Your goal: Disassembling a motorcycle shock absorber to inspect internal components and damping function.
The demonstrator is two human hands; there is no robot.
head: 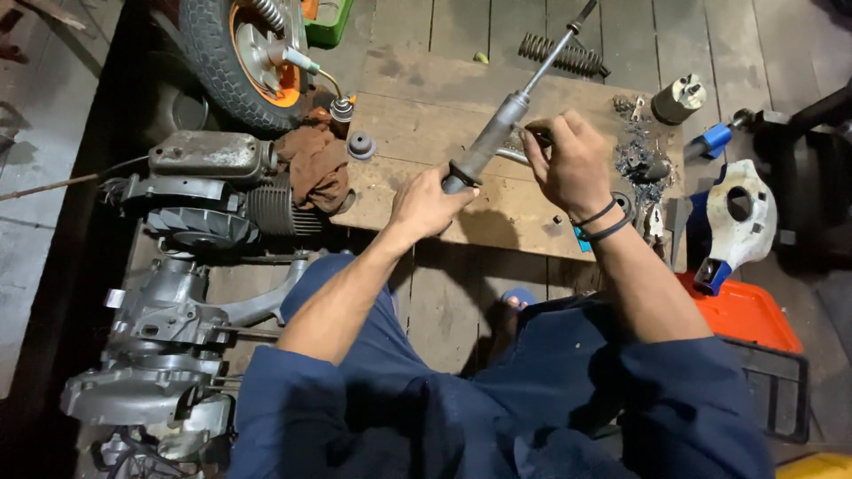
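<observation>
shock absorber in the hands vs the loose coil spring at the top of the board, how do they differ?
The shock absorber is a smooth grey tube with a thin rod, tilted and gripped at its lower end by the left hand, the right hand at its middle. The coil spring is dark, ribbed, shorter, lying untouched on the wooden board. Both are metal.

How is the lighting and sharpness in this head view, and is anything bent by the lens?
Head view: light falls on the wooden board and both hands, left hand and right hand; the left edge and the corners sink into dark; floor planks bow near the edges; the shock absorber is sharp.
</observation>
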